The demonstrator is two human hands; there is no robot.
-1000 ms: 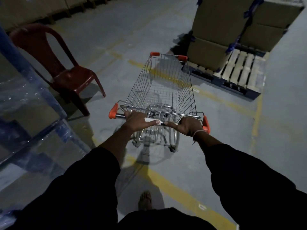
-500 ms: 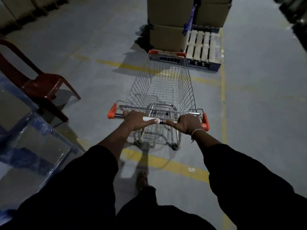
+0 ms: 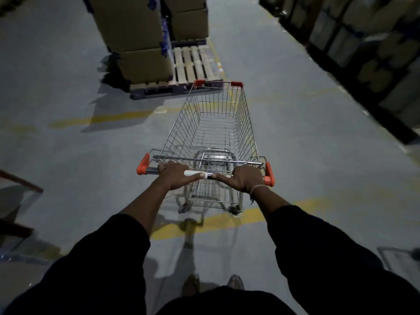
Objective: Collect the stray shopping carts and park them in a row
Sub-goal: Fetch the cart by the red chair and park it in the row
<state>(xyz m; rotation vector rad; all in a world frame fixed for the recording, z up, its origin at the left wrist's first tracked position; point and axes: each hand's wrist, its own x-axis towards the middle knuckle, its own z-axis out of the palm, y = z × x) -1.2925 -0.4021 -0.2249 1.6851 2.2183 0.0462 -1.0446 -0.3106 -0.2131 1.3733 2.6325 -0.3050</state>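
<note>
A silver wire shopping cart [image 3: 216, 123] with orange corner caps stands in front of me on the grey floor, its basket empty. My left hand [image 3: 175, 176] grips the left part of the cart's handle bar [image 3: 196, 173]. My right hand [image 3: 244, 179] grips the right part, with a thread band at the wrist. Both thumbs lie along the bar and point toward each other. Part of another wire cart [image 3: 400, 258] shows at the right edge.
A wooden pallet [image 3: 191, 64] with stacked cardboard boxes [image 3: 136, 35] stands ahead, left of the cart's front. Dark storage racks [image 3: 363, 53] line the right side. Yellow floor lines [image 3: 204, 223] cross under the cart. A red chair's leg [image 3: 20, 180] shows at the left edge.
The cart and I have swung to the right. The red chair and blue rack slid out to the left, the pallet shifted left, and the right-hand racks came into view. Both hands kept their grip.
</note>
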